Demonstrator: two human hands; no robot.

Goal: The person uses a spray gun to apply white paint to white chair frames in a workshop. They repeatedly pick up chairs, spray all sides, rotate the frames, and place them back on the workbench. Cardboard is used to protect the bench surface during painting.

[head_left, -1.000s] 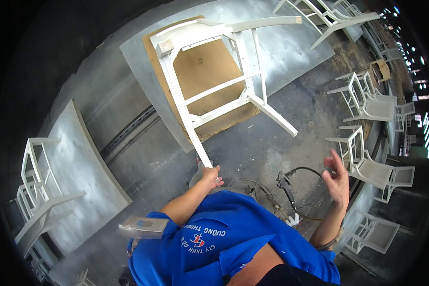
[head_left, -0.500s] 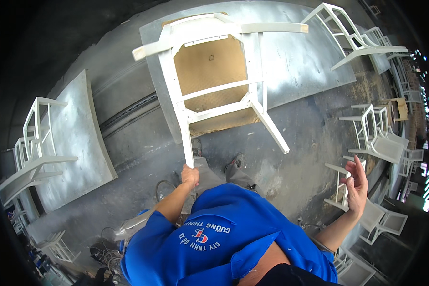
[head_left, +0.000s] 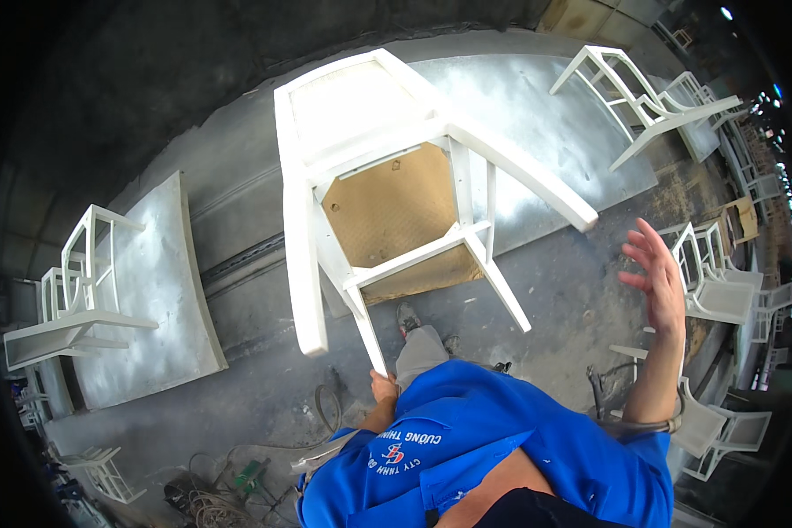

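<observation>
A white chair frame is tilted in front of me, its backrest on the far side and its legs toward me. Its seat opening has no seat in it. My left hand is closed around the end of one slim leg. My right hand is raised to the right, apart from the chair, fingers spread and nothing in it. Through the seat opening a brown board shows beneath the frame; the frame hides part of it.
A large grey metal sheet lies beyond the chair. Another sheet at left bears white chairs. More white chairs stand at far right and along the right side. A hose and tangled cables lie at lower left.
The chair has turned and tipped, so its backrest now shows at the far side. My left hand, still on a leg, moved nearer and rightward. My right hand rose, fingers opening more.
</observation>
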